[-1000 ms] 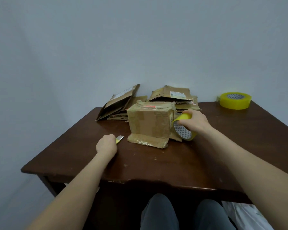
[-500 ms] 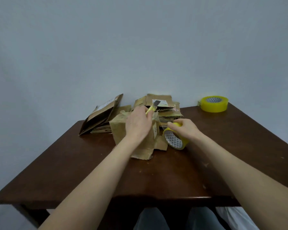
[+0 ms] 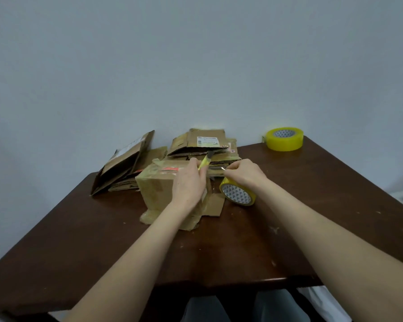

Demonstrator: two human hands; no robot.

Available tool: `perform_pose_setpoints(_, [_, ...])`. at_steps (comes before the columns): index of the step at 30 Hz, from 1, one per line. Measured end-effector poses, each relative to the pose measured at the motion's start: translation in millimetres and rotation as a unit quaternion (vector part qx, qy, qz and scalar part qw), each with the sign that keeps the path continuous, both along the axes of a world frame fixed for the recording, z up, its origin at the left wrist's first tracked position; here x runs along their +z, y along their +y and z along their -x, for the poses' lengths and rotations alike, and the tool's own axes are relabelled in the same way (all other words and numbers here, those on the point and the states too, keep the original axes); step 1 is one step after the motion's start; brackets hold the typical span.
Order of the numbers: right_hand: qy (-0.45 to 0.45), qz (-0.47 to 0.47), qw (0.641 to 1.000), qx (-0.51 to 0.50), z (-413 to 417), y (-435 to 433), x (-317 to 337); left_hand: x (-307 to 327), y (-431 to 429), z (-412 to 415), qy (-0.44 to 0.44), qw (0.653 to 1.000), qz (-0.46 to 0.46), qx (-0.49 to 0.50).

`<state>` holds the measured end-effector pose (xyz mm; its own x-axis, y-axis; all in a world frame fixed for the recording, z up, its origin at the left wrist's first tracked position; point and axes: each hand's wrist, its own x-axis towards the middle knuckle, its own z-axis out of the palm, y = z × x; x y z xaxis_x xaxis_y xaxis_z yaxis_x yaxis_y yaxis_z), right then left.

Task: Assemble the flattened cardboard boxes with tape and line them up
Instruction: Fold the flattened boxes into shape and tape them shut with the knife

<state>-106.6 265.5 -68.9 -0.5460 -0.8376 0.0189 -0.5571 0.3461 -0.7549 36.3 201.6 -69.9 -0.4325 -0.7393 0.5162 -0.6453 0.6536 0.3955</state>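
The left hand is closing around a small yellow knife, w/ the grey blade poking up and away. The hand is resting on top of the built box, near its right edge. The right hand is just beside it, pinching what looks like the loose end of the tape; I think so b/c there's a shiny bit at the fingertips, but it's too small to be sure. The tape roll is hanging under that hand, standing on its edge, touching or nearly touching the table, right next to the box.

The box is sitting in the middle of the table, a bit to the far side. Its bottom flaps are sticking out flat at the near side.

Behind it, flat boxes are piling up by the wall, w/ more leaning at the far left. A spare roll is sitting at the far right corner.

The box is prob. light and thin, so it's going to slide and squash if pushed hard. Best to be holding it by the corners & edges, where it's stiffest. The tape is sticky and floppy, so keep it pulled tight while cutting.
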Motion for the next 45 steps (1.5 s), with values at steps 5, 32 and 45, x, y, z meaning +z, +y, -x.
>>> perform_pose_setpoints(5, [0.014, 0.014, 1.000, -0.023, -4, 2, -3, -4, -1, 0, 0.020, 1.000, -0.003, -0.012])
perform_pose_setpoints(32, [-0.002, 0.104, 0.986, -0.134, -21, 10, -10, 3, 30, -6, -0.162, 0.981, 0.103, 0.007])
perform_pose_setpoints(45, [0.005, 0.107, 0.985, -0.132, -24, 9, -11, -5, 23, -3, -0.213, 0.970, 0.118, 0.013])
